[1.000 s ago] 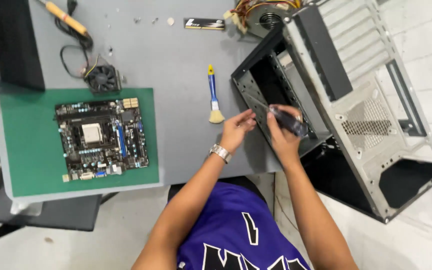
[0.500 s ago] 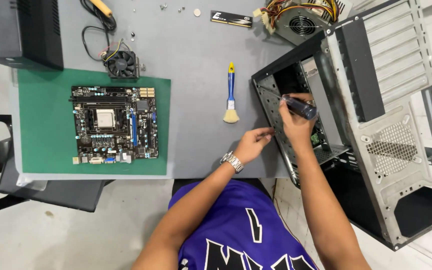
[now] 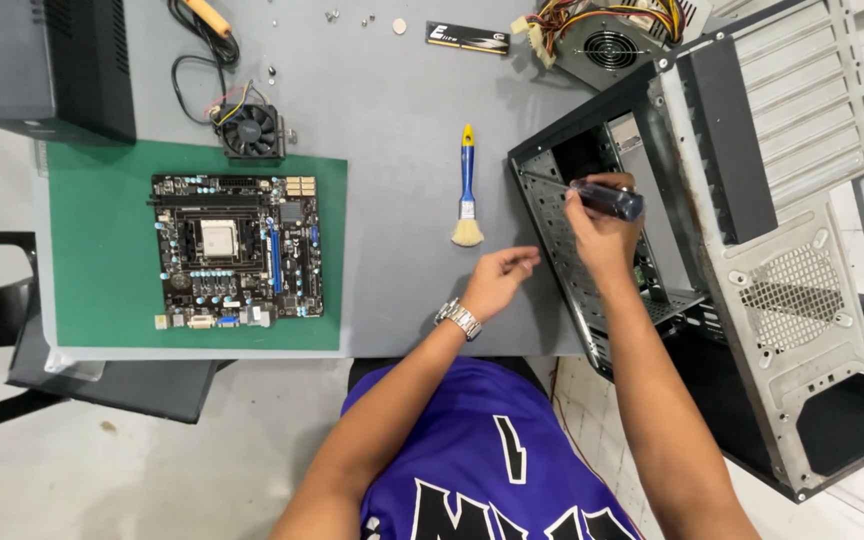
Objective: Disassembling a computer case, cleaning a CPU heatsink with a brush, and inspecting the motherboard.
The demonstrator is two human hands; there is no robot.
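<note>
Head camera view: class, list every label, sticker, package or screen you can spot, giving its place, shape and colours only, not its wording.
Memory stick label: top of the grey table, long black strip with pale lettering.
Case sticker: inside the open computer case, small pale rectangle, too small to make out further.
Packages or screens: none in view.

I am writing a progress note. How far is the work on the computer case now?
Done, it seems: the motherboard lies out on the green mat, with the fan and power supply on the table. In hand: the right hand holds a screwdriver inside the open case; the left hand hovers empty nearby. What remains inside the case cannot be seen clearly.
</note>
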